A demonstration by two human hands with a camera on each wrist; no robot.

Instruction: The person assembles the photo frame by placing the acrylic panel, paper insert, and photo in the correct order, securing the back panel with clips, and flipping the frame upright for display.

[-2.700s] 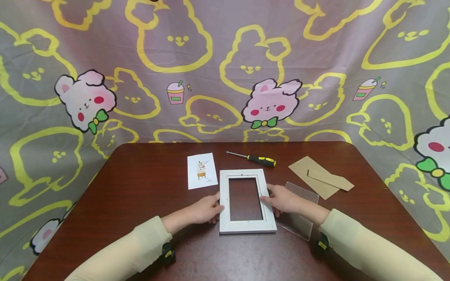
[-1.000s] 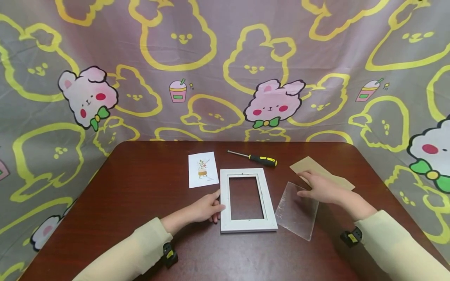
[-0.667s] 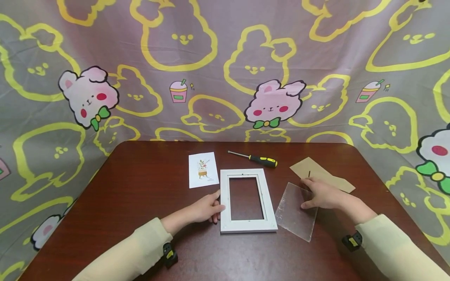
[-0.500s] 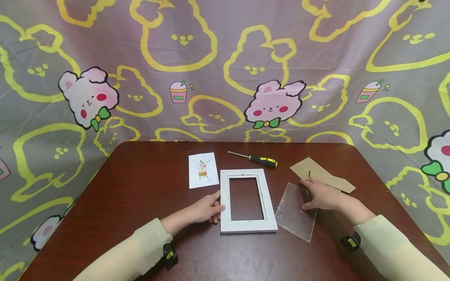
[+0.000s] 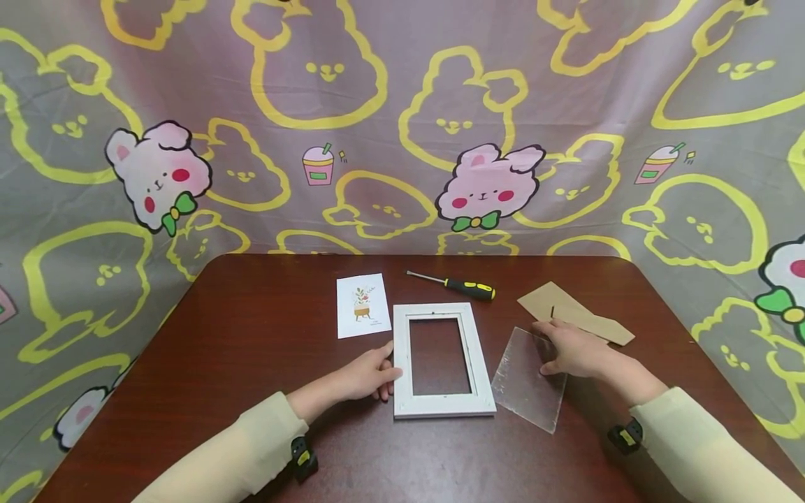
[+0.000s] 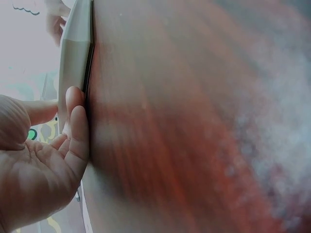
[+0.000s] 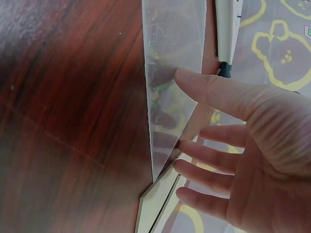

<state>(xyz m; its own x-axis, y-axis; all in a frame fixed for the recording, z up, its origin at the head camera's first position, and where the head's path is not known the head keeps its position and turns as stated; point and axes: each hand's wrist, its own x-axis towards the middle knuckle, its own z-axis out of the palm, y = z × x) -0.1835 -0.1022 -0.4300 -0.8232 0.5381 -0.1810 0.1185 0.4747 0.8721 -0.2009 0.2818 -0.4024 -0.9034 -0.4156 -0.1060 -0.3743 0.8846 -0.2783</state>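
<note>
A white rectangular frame (image 5: 402, 405) lies flat on the table. The left hand (image 5: 366, 376) grips its left edge, thumb on top and fingers at the side; in the left wrist view that hand (image 6: 43, 160) has its fingertips against the frame (image 6: 75, 58). Over the far right part of a transparent sheet (image 5: 528, 391) is the right hand (image 5: 578, 351), thumb and fingers spread apart. The right wrist view has the right hand (image 7: 257, 145) with its thumb over the transparent sheet (image 7: 170, 43) and its other fingers near the brown board (image 7: 158, 199); whether they touch cannot be told.
A brown board (image 5: 544, 300) with a strip-like stand lies at the back right. A screwdriver (image 5: 470, 288) rests behind the frame, and a printed card (image 5: 349, 325) lies at its back left. A patterned cloth (image 5: 377, 84) hangs behind the table (image 5: 251, 300).
The right hand has left the frame's right edge, moved right over the brown board, then come slightly nearer over the transparent sheet. The left hand has stayed at the frame.
</note>
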